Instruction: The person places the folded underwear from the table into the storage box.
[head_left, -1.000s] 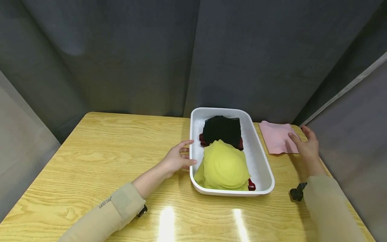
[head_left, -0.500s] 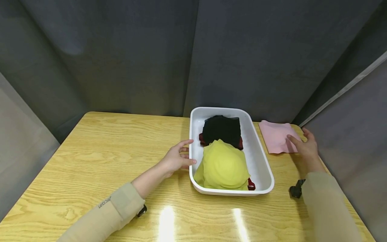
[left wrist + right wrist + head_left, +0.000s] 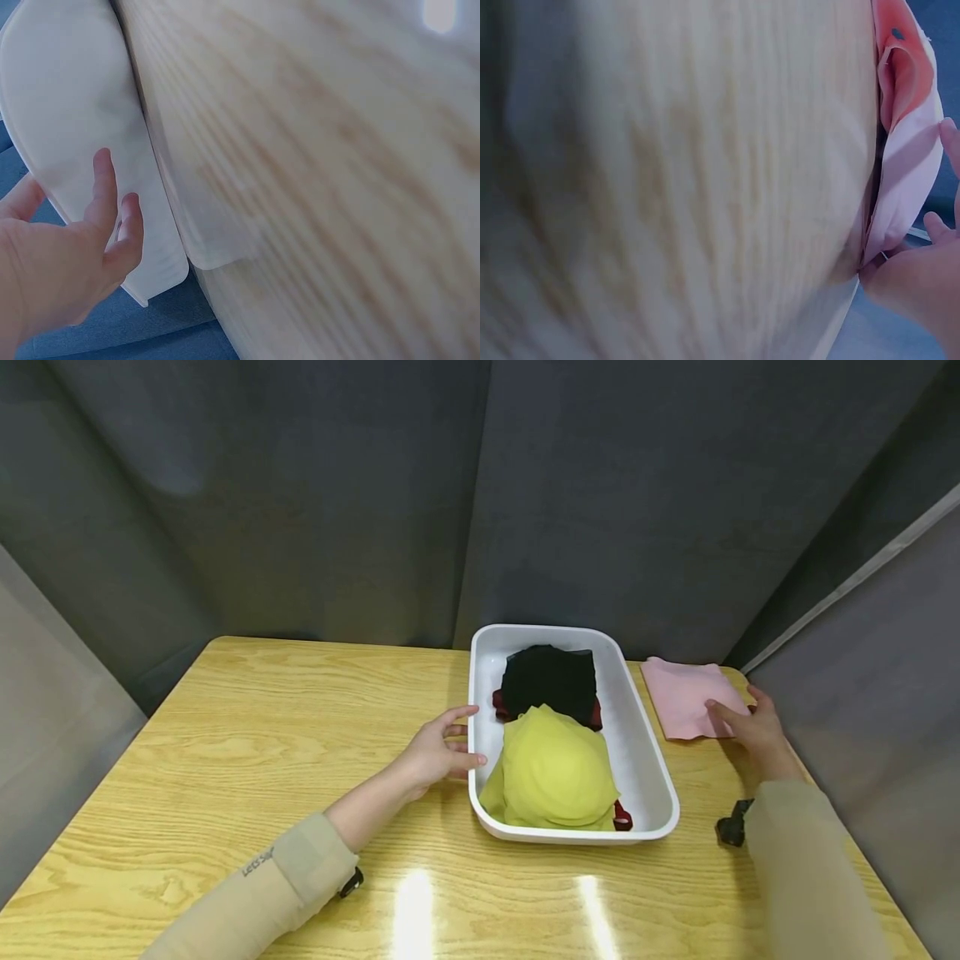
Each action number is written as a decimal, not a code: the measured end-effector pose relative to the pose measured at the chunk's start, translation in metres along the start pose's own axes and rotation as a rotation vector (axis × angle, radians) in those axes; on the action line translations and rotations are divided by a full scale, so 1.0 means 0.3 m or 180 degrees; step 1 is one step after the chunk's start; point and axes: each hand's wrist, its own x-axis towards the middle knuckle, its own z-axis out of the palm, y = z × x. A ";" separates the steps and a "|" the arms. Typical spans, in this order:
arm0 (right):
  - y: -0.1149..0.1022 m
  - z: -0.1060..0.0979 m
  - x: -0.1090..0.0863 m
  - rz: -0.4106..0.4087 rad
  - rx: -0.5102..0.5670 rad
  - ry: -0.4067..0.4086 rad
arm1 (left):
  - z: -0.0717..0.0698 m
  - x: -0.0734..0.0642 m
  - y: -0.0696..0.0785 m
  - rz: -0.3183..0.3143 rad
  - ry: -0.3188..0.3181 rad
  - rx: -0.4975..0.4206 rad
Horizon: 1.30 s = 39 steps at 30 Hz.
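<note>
A white plastic bin (image 3: 652, 743) holds a bunched yellow cloth (image 3: 558, 768), a folded black cloth (image 3: 551, 681) and some dark red fabric (image 3: 622, 817). My left hand (image 3: 438, 752) is at the bin's left rim, thumb over the edge, fingers spread along the outer wall (image 3: 82, 97). At the table's far right corner lies a folded pink cloth (image 3: 686, 697). My right hand (image 3: 761, 731) reaches over its right edge, thumb on or just above the top, the other fingers beside the edge. In the right wrist view, the pink cloth (image 3: 907, 157) shows loose layers beside the fingertips.
The wood-grain table (image 3: 300, 718) extends left of the bin and in front of it. Dark grey curtain (image 3: 337, 510) hangs along the back edge. A lighter grey panel (image 3: 885, 693) stands close by the right edge, near my right arm.
My right hand has lowered and shifted slightly left, closer to the pink cloth, its thumb farther over it. The left hand and the bin keep their places.
</note>
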 end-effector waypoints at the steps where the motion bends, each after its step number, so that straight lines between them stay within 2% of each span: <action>1: 0.001 0.001 0.001 0.0027 -0.0012 -0.0009 | 0.000 0.000 0.000 0.0000 -0.0001 0.0003; 5: -0.004 0.007 0.001 0.0179 -0.0096 -0.0012 | -0.001 0.001 -0.001 0.0006 0.0000 0.0012; 12: -0.009 0.018 0.008 0.0369 -0.0040 -0.0035 | -0.004 -0.001 -0.004 0.0010 0.0000 0.0022; 15: -0.008 0.019 0.009 0.0350 -0.0068 -0.0077 | -0.006 -0.003 -0.004 0.0012 0.0005 0.0024; 22: -0.013 0.012 0.012 0.0294 -0.0453 -0.0042 | -0.009 -0.003 -0.004 0.0028 -0.0010 0.0026; 26: -0.015 0.010 0.010 0.0250 -0.0553 -0.0018 | -0.010 -0.002 -0.004 0.0037 -0.0008 0.0026; 34: -0.014 0.013 0.010 0.0154 -0.0397 0.0083 | -0.009 -0.001 -0.005 0.0029 -0.0004 -0.0006; 39: -0.005 0.014 0.015 0.0168 -0.0111 0.0102 | -0.009 0.001 -0.006 0.0027 0.0010 -0.0007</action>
